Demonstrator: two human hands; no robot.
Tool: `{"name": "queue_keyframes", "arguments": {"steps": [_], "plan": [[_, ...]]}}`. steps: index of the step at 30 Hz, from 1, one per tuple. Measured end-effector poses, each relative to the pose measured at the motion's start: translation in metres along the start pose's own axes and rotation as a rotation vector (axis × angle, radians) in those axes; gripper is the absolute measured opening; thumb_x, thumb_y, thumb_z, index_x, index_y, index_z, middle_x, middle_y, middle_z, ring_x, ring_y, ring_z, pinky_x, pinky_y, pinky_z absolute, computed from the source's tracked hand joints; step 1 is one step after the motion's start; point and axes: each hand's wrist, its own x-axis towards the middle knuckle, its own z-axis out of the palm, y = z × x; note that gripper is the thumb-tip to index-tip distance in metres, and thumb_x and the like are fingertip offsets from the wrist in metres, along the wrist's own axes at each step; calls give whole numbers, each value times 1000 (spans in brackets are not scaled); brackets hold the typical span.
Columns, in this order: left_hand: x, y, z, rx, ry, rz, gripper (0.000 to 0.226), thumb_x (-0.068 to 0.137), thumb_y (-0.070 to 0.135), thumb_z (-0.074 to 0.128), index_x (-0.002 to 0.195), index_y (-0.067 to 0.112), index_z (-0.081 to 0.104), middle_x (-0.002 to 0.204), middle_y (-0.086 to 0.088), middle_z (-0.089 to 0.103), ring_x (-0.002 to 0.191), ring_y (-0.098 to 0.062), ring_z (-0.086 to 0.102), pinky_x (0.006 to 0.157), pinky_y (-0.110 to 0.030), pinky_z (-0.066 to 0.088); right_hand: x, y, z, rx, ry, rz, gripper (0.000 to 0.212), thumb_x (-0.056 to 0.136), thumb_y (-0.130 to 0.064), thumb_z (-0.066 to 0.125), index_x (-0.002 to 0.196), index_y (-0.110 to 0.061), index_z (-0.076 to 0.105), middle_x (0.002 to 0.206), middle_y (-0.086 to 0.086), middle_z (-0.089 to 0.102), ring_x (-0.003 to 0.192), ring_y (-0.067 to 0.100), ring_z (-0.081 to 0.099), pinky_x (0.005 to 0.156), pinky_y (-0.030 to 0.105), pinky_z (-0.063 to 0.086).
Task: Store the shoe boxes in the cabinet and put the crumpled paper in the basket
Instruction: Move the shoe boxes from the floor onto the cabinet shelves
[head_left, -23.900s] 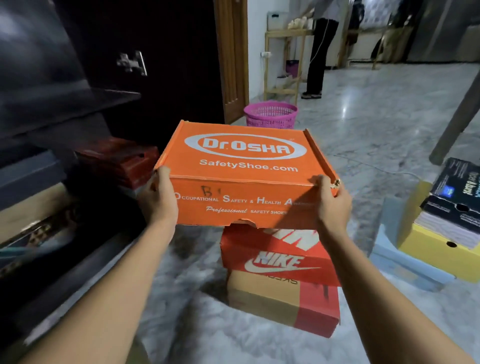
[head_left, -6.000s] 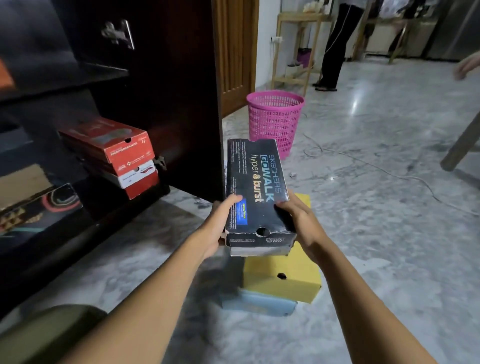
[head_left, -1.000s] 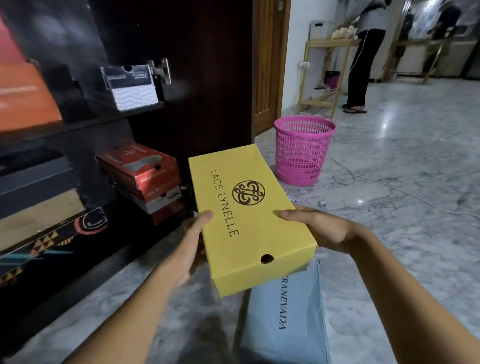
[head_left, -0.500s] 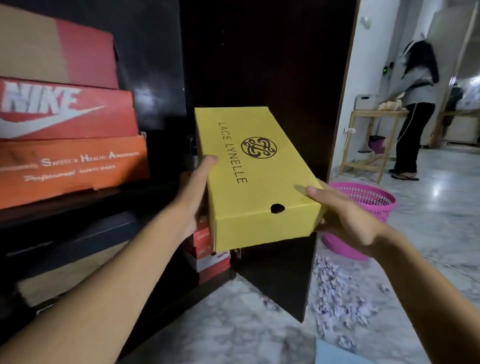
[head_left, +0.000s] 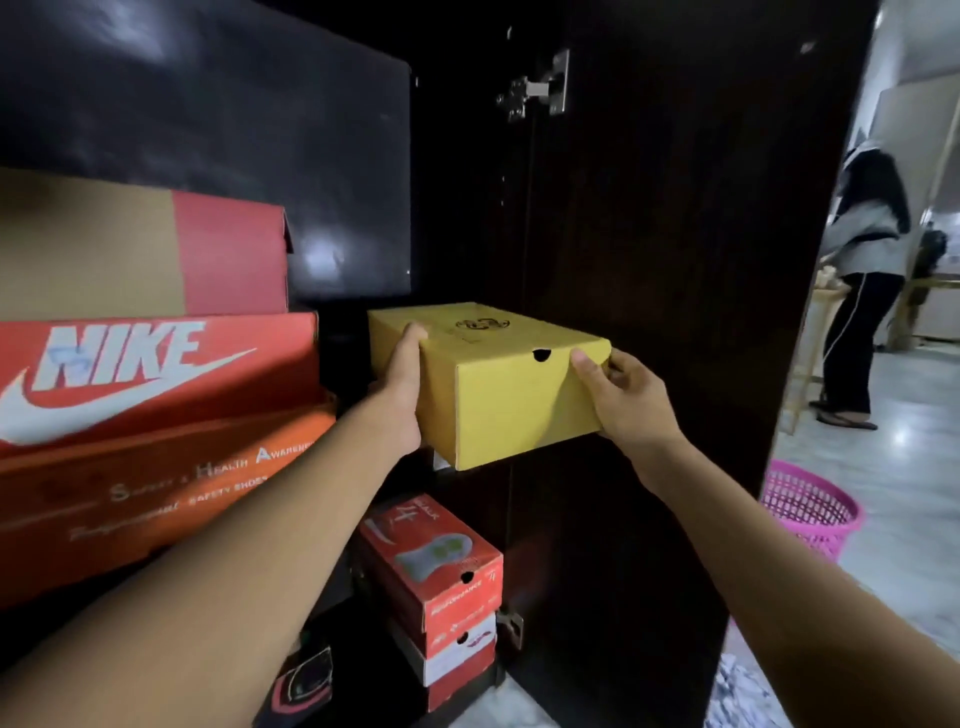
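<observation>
Cabinet (head_left: 649, 260): dark, door swung open; shelf edge hard to make out, so a misjudged set-down could tip the box off.
Nike stack (head_left: 145, 364): close on the left; a sideways nudge might shift it.
Yellow box (head_left: 498, 395): at mid-shelf height, front end overhanging.
Left hand (head_left: 400, 395): wrapped on the box's left side.
Right hand (head_left: 623, 400): clasping the right corner; early release risks a drop.
Paper scraps (head_left: 737, 696): on floor, slip hazard.

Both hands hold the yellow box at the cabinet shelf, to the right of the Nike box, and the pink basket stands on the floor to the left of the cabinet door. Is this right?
Not quite: the pink basket stands on the floor to the right of the cabinet door, as the head view shows. The rest holds: the left hand and right hand hold the yellow box right of the Nike box.
</observation>
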Motion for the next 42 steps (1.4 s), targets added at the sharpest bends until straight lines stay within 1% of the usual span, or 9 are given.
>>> {"name": "queue_keyframes", "arguments": {"steps": [2, 6, 8, 11, 14, 19, 26, 33, 42], "plan": [[11, 0, -3, 45, -39, 19, 65, 70, 66, 64, 116, 20, 64, 104, -10, 72, 97, -29, 68, 96, -47, 51, 13, 1, 13, -41, -16, 6, 71, 91, -48, 61, 147, -11, 38, 125, -1, 52, 112, 15, 51, 97, 34, 49], [17, -14, -16, 265, -105, 156, 117, 43, 84, 71, 144, 35, 38, 140, 3, 53, 126, -20, 51, 109, -42, 32, 33, 13, 35, -93, -8, 66, 69, 91, -46, 62, 145, -10, 41, 137, 6, 54, 122, 20, 52, 93, 28, 44], [14, -19, -22, 394, -151, 243, 105, 58, 79, 71, 147, 44, 28, 146, 15, 42, 133, -13, 40, 113, -39, 26, 43, 17, 42, -96, 33, 99, 68, 92, -46, 61, 146, -12, 40, 140, 7, 53, 124, 22, 52, 88, 25, 48], [13, -20, -24, 532, -101, 357, 81, 81, 58, 67, 149, 43, 25, 148, 15, 37, 136, -11, 36, 107, -29, 27, 54, 16, 54, -100, 60, 138, 65, 93, -44, 61, 147, -17, 38, 141, 8, 45, 99, 18, 57, 49, 15, 51], [32, -13, -18, 598, -27, 401, 82, 81, 57, 67, 150, 43, 25, 154, 6, 35, 140, -17, 36, 105, -28, 30, 71, 22, 71, -216, 6, 116, 67, 88, -46, 66, 146, -23, 39, 140, 5, 37, 105, 21, 56, 77, 36, 59], [82, 1, -19, 600, 59, 464, 72, 85, 49, 67, 148, 38, 34, 153, 2, 39, 138, -18, 39, 100, -22, 30, 104, 36, 105, -291, -221, 13, 67, 87, -45, 69, 144, -31, 37, 143, 1, 37, 121, 19, 50, 101, 41, 49], [111, 12, -32, 650, -8, 468, 74, 81, 53, 69, 145, 46, 34, 153, 7, 37, 138, -15, 39, 115, -34, 32, 115, 69, 125, -338, -61, -172, 61, 85, -49, 68, 138, -41, 39, 126, -10, 42, 116, 13, 53, 99, 44, 48], [98, -1, -21, 602, 104, 447, 79, 87, 48, 66, 153, 34, 24, 157, 1, 32, 144, -20, 31, 115, -33, 26, 97, 58, 104, -559, -181, -108, 63, 90, -45, 57, 148, -33, 36, 147, -4, 44, 133, 20, 44, 108, 45, 40], [33, -37, 7, 459, 124, 395, 59, 91, 36, 65, 144, 20, 46, 145, -5, 49, 133, -23, 47, 106, -30, 38, 15, 42, 31, -503, -62, -83, 50, 96, -41, 56, 141, -22, 49, 142, 4, 50, 131, 20, 47, 104, 33, 41]]}}
